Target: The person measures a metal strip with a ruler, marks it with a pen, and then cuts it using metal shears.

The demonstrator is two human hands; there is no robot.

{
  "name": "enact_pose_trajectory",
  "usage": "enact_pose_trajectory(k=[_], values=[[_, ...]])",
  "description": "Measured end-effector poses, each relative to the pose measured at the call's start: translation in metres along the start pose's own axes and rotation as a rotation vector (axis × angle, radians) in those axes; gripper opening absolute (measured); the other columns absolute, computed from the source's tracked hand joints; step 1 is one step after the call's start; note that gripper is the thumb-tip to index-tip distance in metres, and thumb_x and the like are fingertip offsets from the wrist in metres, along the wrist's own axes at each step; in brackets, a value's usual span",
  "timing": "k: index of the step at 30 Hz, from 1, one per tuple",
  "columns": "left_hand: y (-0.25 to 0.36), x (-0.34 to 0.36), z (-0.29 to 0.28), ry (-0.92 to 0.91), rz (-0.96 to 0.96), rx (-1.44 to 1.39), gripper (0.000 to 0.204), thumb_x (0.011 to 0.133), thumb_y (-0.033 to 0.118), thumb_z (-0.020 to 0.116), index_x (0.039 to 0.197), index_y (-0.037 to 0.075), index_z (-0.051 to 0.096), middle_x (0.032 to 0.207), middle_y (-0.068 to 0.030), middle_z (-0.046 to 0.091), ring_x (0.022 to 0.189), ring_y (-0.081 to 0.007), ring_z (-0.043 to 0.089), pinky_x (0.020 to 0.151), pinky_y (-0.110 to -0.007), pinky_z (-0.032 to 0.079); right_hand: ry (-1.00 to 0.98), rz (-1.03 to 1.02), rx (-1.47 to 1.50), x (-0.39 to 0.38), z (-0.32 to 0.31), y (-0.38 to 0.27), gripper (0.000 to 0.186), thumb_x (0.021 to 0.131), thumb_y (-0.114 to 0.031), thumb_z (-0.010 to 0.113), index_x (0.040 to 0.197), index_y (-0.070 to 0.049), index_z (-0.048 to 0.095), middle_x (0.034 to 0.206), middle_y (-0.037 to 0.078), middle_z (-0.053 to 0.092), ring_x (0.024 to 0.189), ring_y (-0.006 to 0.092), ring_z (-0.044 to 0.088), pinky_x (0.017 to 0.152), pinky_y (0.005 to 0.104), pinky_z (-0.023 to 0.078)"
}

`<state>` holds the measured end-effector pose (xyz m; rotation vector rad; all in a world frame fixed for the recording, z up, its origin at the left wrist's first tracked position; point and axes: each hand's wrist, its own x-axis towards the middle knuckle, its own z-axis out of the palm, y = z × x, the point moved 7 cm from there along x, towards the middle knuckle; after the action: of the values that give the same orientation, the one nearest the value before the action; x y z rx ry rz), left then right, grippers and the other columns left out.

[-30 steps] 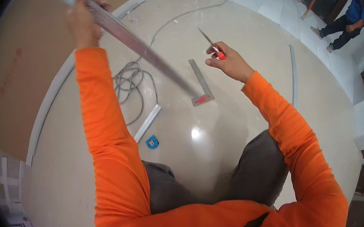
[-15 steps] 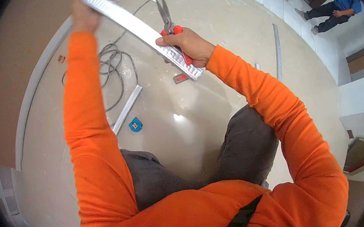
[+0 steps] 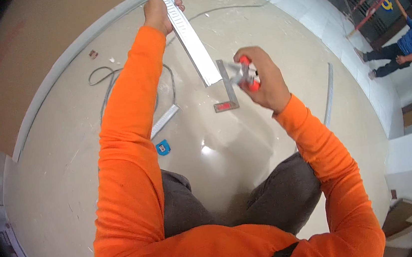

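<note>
My left hand point(image 3: 159, 12) is wrapped round the upper part of a long white metal channel point(image 3: 191, 42), which slants down to the right in front of me. Its lower end comes close to tin snips point(image 3: 247, 76) with red handles, which my right hand point(image 3: 270, 79) grips. The snips are smeared by motion, and whether their blades touch the channel I cannot tell. Below them on the floor lies a try square point(image 3: 232, 95) with a red mark on its stock. A blue tape measure point(image 3: 163, 147) rests nearer me, beside a short metal channel piece point(image 3: 165, 121).
A grey cable point(image 3: 170, 77) lies looped on the beige floor point(image 3: 210, 173). One long thin metal strip point(image 3: 329, 93) is at the right. A brown board point(image 3: 13, 58) with a pale edge stands at the left. Another person point(image 3: 398, 50) in blue is at the far right, near red scaffolding.
The white channel has swung steeper, and my left hand has shifted right. My right hand has let go of the channel and moved right and down with the snips. The try square is now uncovered.
</note>
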<state>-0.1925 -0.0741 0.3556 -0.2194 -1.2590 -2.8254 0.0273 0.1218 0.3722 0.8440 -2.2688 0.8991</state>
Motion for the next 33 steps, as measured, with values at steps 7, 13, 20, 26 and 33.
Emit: enact_pose_trajectory(k=[7, 13, 20, 26, 33], values=[[-0.02, -0.014, -0.021, 0.101, -0.137, -0.17, 0.041, 0.107, 0.042, 0.034, 0.108, 0.005, 0.052, 0.076, -0.0066, 0.05, 0.061, -0.0193, 0.049, 0.054, -0.035, 0.045, -0.139, -0.269, 0.025, -0.007, 0.038, -0.03, 0.046, 0.061, 0.004, 0.074, 0.102, -0.008, 0.056, 0.099, 0.008, 0.06, 0.09, 0.0331, 0.056, 0.084, 0.0418, 0.045], [-0.035, -0.015, -0.032, 0.082, -0.114, -0.095, 0.038, 0.104, 0.043, 0.043, 0.115, 0.007, 0.047, 0.085, -0.0081, 0.05, 0.058, -0.0212, 0.052, 0.051, -0.037, 0.046, -0.21, -0.208, 0.002, -0.02, 0.043, -0.031, 0.048, 0.062, 0.006, 0.072, 0.105, -0.008, 0.057, 0.102, 0.01, 0.06, 0.094, 0.0333, 0.056, 0.088, 0.0422, 0.045], [-0.045, -0.012, -0.042, 0.214, -0.124, 0.15, 0.035, 0.101, 0.033, 0.048, 0.106, -0.001, 0.048, 0.085, -0.011, 0.053, 0.059, -0.0216, 0.053, 0.051, -0.039, 0.049, -0.196, -0.027, 0.036, -0.028, 0.049, -0.002, 0.054, 0.061, 0.002, 0.076, 0.11, -0.008, 0.057, 0.105, 0.011, 0.061, 0.098, 0.0345, 0.057, 0.089, 0.0406, 0.047], [-0.036, -0.019, -0.028, 0.214, -0.057, 0.178, 0.033, 0.1, 0.028, 0.052, 0.108, -0.004, 0.048, 0.086, -0.0138, 0.055, 0.061, -0.0197, 0.055, 0.05, -0.036, 0.05, -0.12, 0.068, 0.094, -0.031, 0.045, 0.004, 0.05, 0.063, 0.002, 0.074, 0.11, -0.008, 0.057, 0.105, 0.008, 0.061, 0.098, 0.0323, 0.058, 0.086, 0.0399, 0.05], [-0.038, -0.02, -0.029, 0.252, -0.037, 0.198, 0.037, 0.097, 0.03, 0.053, 0.113, -0.003, 0.048, 0.093, -0.0135, 0.053, 0.059, -0.0211, 0.052, 0.049, -0.038, 0.047, -0.099, 0.084, 0.121, -0.031, 0.043, 0.0, 0.052, 0.063, 0.003, 0.073, 0.111, -0.009, 0.058, 0.103, 0.008, 0.062, 0.097, 0.0314, 0.059, 0.085, 0.0389, 0.051]])
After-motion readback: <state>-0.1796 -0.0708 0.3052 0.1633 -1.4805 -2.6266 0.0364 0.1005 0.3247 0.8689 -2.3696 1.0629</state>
